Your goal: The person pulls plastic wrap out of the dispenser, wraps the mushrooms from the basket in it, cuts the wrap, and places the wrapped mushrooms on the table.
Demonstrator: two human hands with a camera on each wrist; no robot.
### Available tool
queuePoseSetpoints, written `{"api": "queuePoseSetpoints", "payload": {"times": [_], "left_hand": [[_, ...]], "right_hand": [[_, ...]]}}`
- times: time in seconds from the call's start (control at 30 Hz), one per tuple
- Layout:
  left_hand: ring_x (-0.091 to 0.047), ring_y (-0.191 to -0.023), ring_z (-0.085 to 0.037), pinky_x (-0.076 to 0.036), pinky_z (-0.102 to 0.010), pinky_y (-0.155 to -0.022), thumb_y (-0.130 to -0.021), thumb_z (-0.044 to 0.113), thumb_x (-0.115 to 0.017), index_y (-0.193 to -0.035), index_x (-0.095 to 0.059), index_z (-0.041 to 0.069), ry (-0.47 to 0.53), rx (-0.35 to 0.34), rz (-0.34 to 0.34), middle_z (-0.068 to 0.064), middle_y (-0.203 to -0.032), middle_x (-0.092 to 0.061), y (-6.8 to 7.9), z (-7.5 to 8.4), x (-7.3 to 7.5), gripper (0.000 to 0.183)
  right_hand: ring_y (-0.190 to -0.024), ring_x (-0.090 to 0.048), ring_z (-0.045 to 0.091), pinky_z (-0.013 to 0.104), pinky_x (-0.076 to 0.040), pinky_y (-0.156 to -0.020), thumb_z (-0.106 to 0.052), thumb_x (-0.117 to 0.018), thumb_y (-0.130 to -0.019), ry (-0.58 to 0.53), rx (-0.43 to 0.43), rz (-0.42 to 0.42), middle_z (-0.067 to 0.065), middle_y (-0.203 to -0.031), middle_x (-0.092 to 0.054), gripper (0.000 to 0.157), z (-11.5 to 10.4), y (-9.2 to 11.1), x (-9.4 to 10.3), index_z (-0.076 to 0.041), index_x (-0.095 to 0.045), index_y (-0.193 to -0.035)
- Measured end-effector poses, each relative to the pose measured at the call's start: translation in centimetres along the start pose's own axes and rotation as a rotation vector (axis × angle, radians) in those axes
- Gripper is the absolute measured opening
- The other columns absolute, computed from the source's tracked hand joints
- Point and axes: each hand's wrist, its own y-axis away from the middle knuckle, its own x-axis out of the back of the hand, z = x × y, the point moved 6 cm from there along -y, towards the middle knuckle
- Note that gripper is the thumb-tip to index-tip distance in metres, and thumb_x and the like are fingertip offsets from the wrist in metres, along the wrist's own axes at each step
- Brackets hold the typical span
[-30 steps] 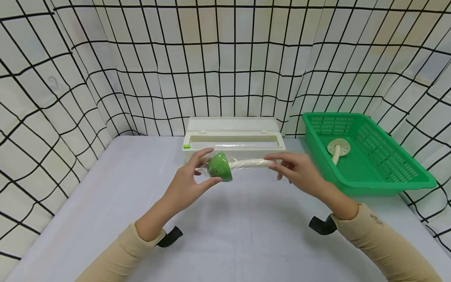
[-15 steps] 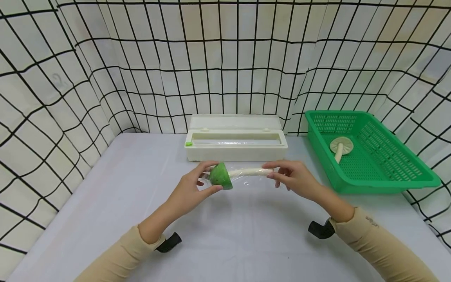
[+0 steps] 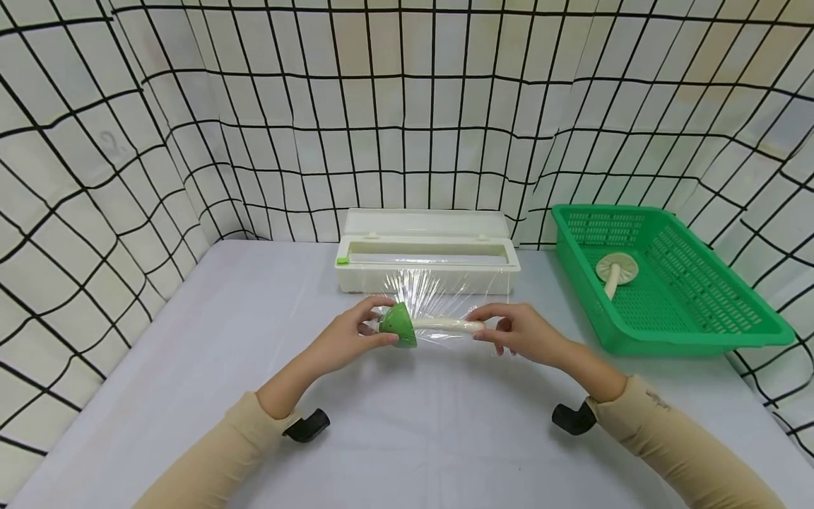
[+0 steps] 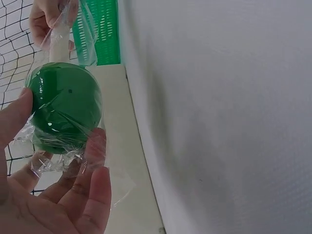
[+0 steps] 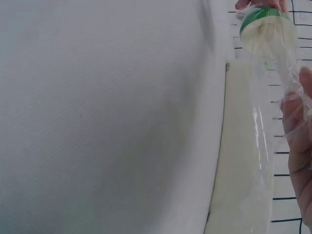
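Note:
Between my two hands lies a model mushroom with a green cap (image 3: 398,326) and a long white stem (image 3: 445,324), held sideways over the table and wrapped in clear cling film (image 4: 73,161). My left hand (image 3: 346,341) grips the cap from the left, thumb and fingers around its edge. Pinched in my right hand (image 3: 523,331) is the film-covered stem end. The cap's pale underside (image 5: 265,36) faces the right hand in the right wrist view. A creased sheet of film (image 3: 420,288) stretches from the mushroom back to the white cling film dispenser (image 3: 356,283), whose lid stands up.
A green plastic basket (image 3: 696,342) stands at the right, holding a pale mushroom (image 3: 615,270) with its stem toward me. White cloth covers the table (image 3: 407,438). Black netting (image 3: 432,127) over white walls encloses the back and sides.
Both hands have drawn the mushroom down toward me, away from the dispenser. A shiny fan of stretched film now shows between them. The basket and dispenser stay in place.

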Motion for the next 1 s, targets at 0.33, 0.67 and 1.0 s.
{"api": "queuePoseSetpoints", "payload": {"times": [0.33,0.67,1.0], "left_hand": [[-0.061,-0.12,-0.036,-0.049,-0.055,-0.099,-0.098,0.035,-0.072,-0.149,-0.051,0.014,-0.027,0.042,-0.025,-0.018,-0.134,-0.062,-1.3,-0.7,0.0,0.059],[-0.067,-0.096,-0.021,-0.051,-0.047,-0.089,-0.099,0.039,-0.069,-0.149,-0.052,0.015,-0.056,0.063,-0.039,-0.009,-0.11,-0.069,-2.1,-1.0,-0.2,0.058],[-0.065,-0.111,-0.029,-0.053,-0.047,-0.09,-0.098,0.037,-0.069,-0.148,-0.053,0.005,-0.112,0.088,-0.018,-0.02,-0.143,-0.057,-2.7,-0.9,0.2,0.061]], "right_hand": [[-0.061,-0.049,0.013,0.024,-0.043,-0.053,-0.012,-0.086,-0.084,0.087,-0.01,-0.027,0.007,-0.119,-0.069,0.043,0.6,-0.9,-0.5,-0.011,-0.068,-0.123],[-0.074,-0.057,0.012,0.026,-0.051,-0.063,-0.002,-0.077,-0.091,0.302,0.101,0.029,0.005,-0.11,-0.072,0.032,-0.1,-1.3,-0.5,-0.005,-0.065,-0.12],[-0.086,-0.059,0.017,0.03,-0.052,-0.067,-0.005,-0.07,-0.098,0.3,0.163,0.099,0.004,-0.107,-0.064,0.023,-0.2,-1.5,-0.1,-0.004,-0.069,-0.121]]}}
